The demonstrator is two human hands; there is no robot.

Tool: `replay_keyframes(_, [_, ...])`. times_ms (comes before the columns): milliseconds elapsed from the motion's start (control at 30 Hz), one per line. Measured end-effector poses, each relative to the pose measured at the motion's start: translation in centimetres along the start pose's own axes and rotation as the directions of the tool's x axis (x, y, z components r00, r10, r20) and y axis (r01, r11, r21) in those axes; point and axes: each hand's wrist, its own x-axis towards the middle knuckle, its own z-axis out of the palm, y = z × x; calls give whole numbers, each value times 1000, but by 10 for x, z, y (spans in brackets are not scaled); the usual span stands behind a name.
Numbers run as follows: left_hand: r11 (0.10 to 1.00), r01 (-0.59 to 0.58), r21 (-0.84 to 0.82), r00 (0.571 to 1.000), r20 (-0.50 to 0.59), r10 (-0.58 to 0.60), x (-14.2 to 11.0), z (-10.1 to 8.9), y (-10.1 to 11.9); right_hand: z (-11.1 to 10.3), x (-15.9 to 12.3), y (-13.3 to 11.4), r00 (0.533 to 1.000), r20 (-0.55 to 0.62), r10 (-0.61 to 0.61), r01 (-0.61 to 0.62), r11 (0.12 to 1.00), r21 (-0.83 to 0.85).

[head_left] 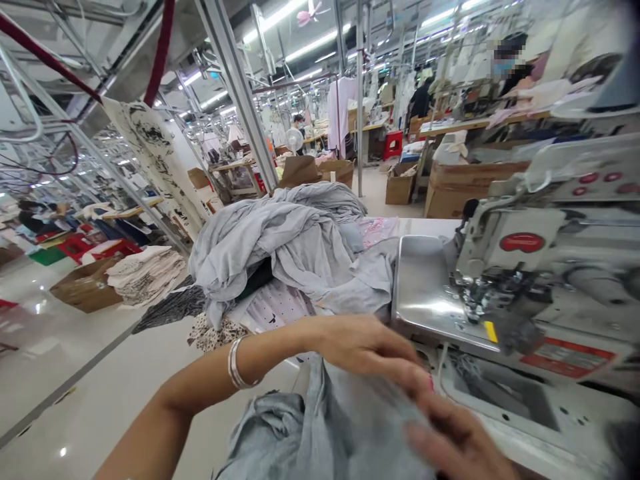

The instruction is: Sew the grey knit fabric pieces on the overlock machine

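Observation:
My left hand (373,350), with a silver bangle on the wrist, reaches across from the left and pinches the top edge of a grey garment (345,433) lying in front of me. My right hand (457,443) is blurred at the bottom right, fingers curled on the same grey fabric. Both hands sit just in front of the sewing machine's steel bed (425,290). The machine head with its needle and presser foot (480,293) stands to the right of the hands.
A heap of grey garments (280,247) lies on the table behind my left arm, over patterned pieces. Cardboard boxes (87,287) with folded cloth stand on the floor at left. Other workers sit at distant tables.

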Motion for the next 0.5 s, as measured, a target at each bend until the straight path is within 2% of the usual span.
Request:
replay_keyframes(33, [1000,14,-24,998,64,-12,-3,1,-2,-19,3,-15,997,-5,77,-75,985,157])
replay_keyframes(67, [999,35,-17,997,69,-34,-5,1,-4,-37,4,-28,992,-13,129,-124,969,216])
replay_keyframes(100, [998,57,7,998,28,-57,-6,-2,-6,-51,5,-40,986,-29,167,-157,965,210])
replay_keyframes(167, [995,83,52,993,-89,-78,-8,-10,-2,-74,6,-58,990,-51,135,-132,989,62])
replay_keyframes(233, [995,81,62,983,-172,-69,-13,-20,15,-89,4,-69,999,-22,42,-45,988,-151])
replay_keyframes(333, [997,36,64,985,-173,-24,-25,-32,53,-104,-2,-82,999,45,-1,16,944,-330])
replay_keyframes(400, [991,49,124,983,-180,-26,-29,-38,66,-108,-3,-88,999,34,21,-9,950,-311])
replay_keyframes(433, [982,77,170,980,-192,-44,-27,-41,66,-108,-2,-90,999,33,14,-4,961,-276])
replay_keyframes(500, [957,151,249,968,-235,-92,-19,-44,49,-103,4,-89,1000,26,-15,19,983,-183])
